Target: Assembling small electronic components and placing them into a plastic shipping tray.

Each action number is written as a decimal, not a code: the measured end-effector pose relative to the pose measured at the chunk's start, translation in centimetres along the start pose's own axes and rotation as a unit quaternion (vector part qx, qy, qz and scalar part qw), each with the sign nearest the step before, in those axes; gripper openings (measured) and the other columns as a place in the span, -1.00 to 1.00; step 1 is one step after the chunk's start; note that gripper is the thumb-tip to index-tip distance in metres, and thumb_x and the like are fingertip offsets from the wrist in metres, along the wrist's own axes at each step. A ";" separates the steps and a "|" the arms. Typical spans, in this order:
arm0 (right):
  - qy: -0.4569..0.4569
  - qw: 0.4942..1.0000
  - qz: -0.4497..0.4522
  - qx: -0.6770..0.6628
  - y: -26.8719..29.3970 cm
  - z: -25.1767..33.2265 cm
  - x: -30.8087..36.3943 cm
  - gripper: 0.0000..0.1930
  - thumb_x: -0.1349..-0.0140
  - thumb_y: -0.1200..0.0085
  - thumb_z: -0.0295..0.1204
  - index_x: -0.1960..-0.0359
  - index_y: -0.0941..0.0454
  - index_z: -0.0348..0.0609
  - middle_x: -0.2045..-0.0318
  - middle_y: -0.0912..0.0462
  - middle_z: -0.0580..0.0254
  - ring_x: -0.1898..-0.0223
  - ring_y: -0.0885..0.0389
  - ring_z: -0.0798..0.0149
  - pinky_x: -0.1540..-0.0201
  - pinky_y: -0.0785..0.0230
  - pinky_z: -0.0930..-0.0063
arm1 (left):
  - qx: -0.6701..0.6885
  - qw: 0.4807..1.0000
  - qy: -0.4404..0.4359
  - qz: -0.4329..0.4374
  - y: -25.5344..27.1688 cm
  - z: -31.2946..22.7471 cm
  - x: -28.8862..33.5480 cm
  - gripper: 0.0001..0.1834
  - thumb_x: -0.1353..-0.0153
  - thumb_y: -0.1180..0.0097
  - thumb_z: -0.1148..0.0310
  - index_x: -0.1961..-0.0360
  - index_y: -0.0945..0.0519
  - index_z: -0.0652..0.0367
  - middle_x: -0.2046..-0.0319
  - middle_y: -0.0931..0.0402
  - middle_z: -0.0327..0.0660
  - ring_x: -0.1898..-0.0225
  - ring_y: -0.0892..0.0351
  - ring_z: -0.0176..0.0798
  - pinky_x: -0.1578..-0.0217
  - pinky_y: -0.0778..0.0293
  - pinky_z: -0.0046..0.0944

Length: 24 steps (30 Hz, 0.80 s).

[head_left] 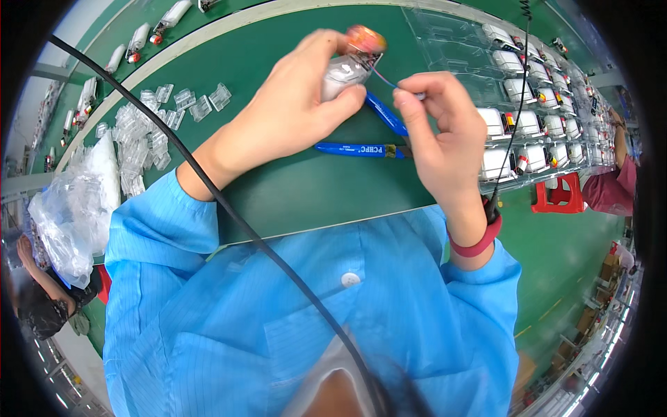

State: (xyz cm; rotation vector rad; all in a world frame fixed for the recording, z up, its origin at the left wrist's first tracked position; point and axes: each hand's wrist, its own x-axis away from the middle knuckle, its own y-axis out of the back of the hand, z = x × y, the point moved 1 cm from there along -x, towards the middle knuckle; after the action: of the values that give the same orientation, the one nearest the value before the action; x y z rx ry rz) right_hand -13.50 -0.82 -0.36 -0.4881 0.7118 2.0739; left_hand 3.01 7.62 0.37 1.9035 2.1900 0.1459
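Note:
My left hand [288,97] is closed around a small white-and-clear device [343,75] whose round red-orange end [366,40] points away from me; that end is blurred. A thin wire [383,78] runs from the device toward my right hand [445,121]. The right thumb and forefinger are pinched together on the wire's free end. Beneath both hands lies a pair of blue-handled pliers [354,149], its handles spread and its head hidden behind my right hand.
Clear plastic pieces [132,132] lie heaped left on the green table [299,194], beside a clear plastic bag [73,208]. Trays at right hold several white devices [531,124]. A black cable [208,184] crosses the view; a coiled cord reaches my red wristband [479,240].

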 end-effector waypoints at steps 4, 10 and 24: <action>-0.032 0.999 0.009 0.008 -2.6 0.3 0.8 -0.91 -0.10 -0.13 -0.61 0.35 -0.50 -0.27 0.41 -0.57 0.18 0.41 -0.63 0.30 0.42 -0.50 0.53 | -0.378 0.898 -0.192 -0.120 0.3 0.0 0.2 -0.60 -0.04 -0.09 0.43 0.05 -0.40 0.25 0.27 -0.52 0.02 0.30 -0.54 0.05 0.27 -0.48 -0.18; 0.102 0.982 0.000 0.159 -3.6 0.8 1.0 -0.87 -0.05 -0.17 -0.61 0.36 -0.49 -0.25 0.46 -0.55 0.22 0.50 -0.57 0.33 0.44 -0.45 0.55 | 0.115 0.990 0.081 -0.012 0.7 1.8 -0.7 -0.53 -0.04 -0.10 0.46 -0.02 -0.39 0.32 0.44 -0.53 -0.16 0.48 -0.54 -0.29 0.42 -0.47 -0.36; 0.098 0.976 0.100 0.168 -0.8 4.3 -2.1 -0.70 0.01 -0.10 -0.69 0.18 -0.44 -0.28 0.32 -0.50 0.13 0.33 -0.54 0.26 0.31 -0.40 0.53 | 0.122 0.990 0.062 0.030 0.0 1.5 -0.1 -0.77 0.01 -0.10 0.47 0.27 -0.49 0.28 0.36 -0.47 -0.26 0.32 -0.43 -0.41 0.28 -0.35 -0.44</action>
State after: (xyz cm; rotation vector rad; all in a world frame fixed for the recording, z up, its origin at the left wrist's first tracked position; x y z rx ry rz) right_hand -12.02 1.11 3.86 -0.4469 1.2475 2.0475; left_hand 3.37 7.37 -1.09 2.1440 2.3264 0.0060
